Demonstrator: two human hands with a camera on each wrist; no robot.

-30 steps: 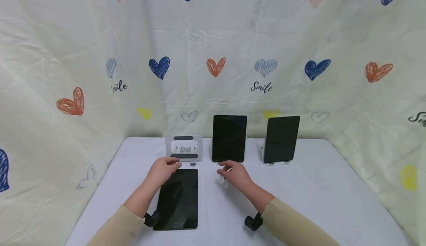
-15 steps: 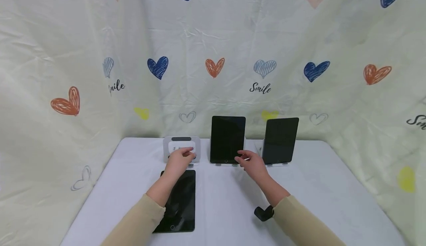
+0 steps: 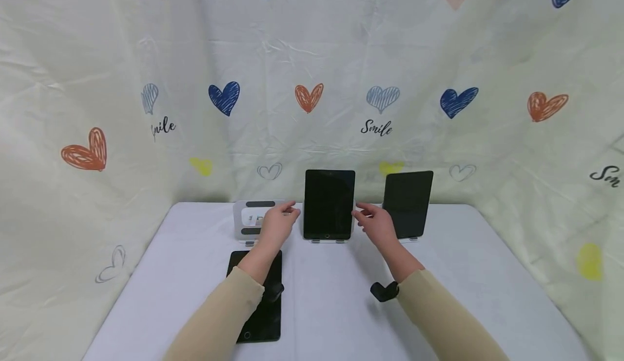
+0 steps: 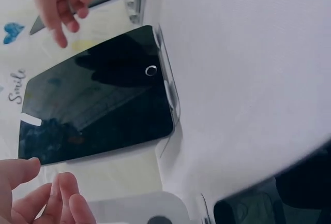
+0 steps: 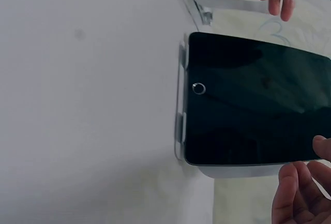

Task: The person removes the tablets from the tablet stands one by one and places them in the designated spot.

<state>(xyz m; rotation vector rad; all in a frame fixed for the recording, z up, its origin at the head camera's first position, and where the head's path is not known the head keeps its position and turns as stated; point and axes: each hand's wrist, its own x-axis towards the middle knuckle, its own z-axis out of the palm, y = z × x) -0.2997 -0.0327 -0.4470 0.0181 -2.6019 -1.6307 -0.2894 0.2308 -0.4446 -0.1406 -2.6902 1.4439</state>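
Observation:
A black tablet (image 3: 329, 204) stands upright in the middle stand, its home button at the bottom. My left hand (image 3: 279, 224) is beside its left edge, fingers relaxed and thumb apart; in the left wrist view the thumb (image 4: 23, 171) overlaps the tablet's corner. At the opposite edge is my right hand (image 3: 375, 224), fingers loosely bent and fingertips close to the rim. From the right wrist view, its thumb (image 5: 321, 146) overlaps the screen, with the other fingers (image 5: 297, 193) just outside the edge. Neither hand is curled round the tablet.
Another tablet (image 3: 408, 204) stands angled on its stand at the right. A bare grey-white stand (image 3: 239, 220) with dark pads is at the left, partly behind my left hand. A third tablet (image 3: 263, 326) lies flat under my left forearm on the white table (image 3: 331, 307).
Both hands have moved forward to either side of the middle tablet. The left went from above the flat tablet past the bare stand; the right rose and shifted right. The tablets stay put.

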